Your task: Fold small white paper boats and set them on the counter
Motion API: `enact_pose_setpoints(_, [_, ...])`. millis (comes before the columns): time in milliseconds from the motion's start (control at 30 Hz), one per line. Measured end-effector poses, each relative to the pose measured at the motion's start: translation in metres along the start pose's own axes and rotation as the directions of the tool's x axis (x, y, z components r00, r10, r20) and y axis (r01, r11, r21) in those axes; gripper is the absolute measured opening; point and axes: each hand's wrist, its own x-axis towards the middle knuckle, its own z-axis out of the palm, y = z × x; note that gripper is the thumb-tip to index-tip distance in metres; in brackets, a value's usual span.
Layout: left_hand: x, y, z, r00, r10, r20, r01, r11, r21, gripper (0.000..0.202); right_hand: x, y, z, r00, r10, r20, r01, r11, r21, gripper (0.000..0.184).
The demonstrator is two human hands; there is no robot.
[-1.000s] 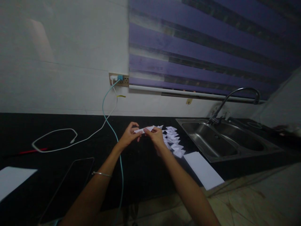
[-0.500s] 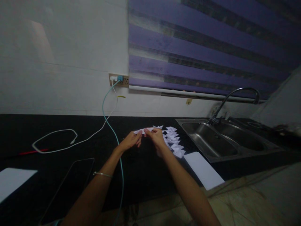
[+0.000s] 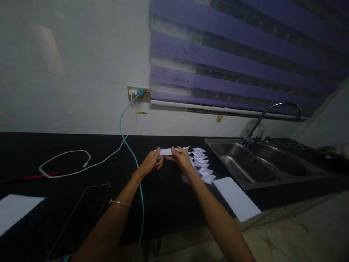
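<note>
A small folded piece of white paper (image 3: pixel 165 151) is stretched between my two hands, above the black counter. My left hand (image 3: pixel 151 161) pinches its left end between thumb and fingers. At the other end my right hand (image 3: pixel 180 158) grips it, thumb on top. Just beyond and to the right of my right hand lie several folded paper boats (image 3: pixel 200 160) in a cluster, partly hidden by that hand and forearm. A stack of flat white paper (image 3: pixel 236 198) rests to the right of my right forearm.
A steel double sink (image 3: pixel 245 160) with a curved tap (image 3: pixel 272 105) is at the right. A teal cable (image 3: pixel 141 203) runs under my left wrist from a wall socket (image 3: pixel 147 95). Left are a white cable (image 3: pixel 62 153), a red pen (image 3: pixel 36 176), a dark flat tablet-like object (image 3: pixel 81 214) and white paper (image 3: pixel 19 209).
The paper between my hands has turned from a narrow pointed shape to a flatter rectangular strip facing me. My thumbs have moved apart toward its ends.
</note>
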Motion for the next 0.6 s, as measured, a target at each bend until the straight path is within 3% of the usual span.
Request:
enact_pose_setpoints(200, [0.006,-0.011,0.002,0.977,-0.210,0.042,0.214,0.953,-0.216,0.069,0.003,0.008,-0.006,0.991,-0.135,0.013,0.133,0.953,-0.273,0.036])
enact_pose_setpoints(333, [0.010,-0.015,-0.001,0.973,-0.230,0.034,0.230,0.934,-0.274,0.055,0.004,0.008,-0.009,0.972,-0.233,0.025,0.222,0.883,-0.414,0.030])
enact_pose_setpoints(467, [0.013,-0.024,-0.003,0.949,-0.297,0.107,0.316,0.885,-0.342,0.048,0.001,0.003,-0.010,0.941,-0.330,0.072,0.319,0.803,-0.504,0.021])
enact_pose_setpoints(600, [0.010,-0.029,-0.004,0.955,-0.244,0.167,0.287,0.899,-0.331,0.043,0.002,0.002,-0.014,0.909,-0.371,0.190,0.408,0.705,-0.579,0.011])
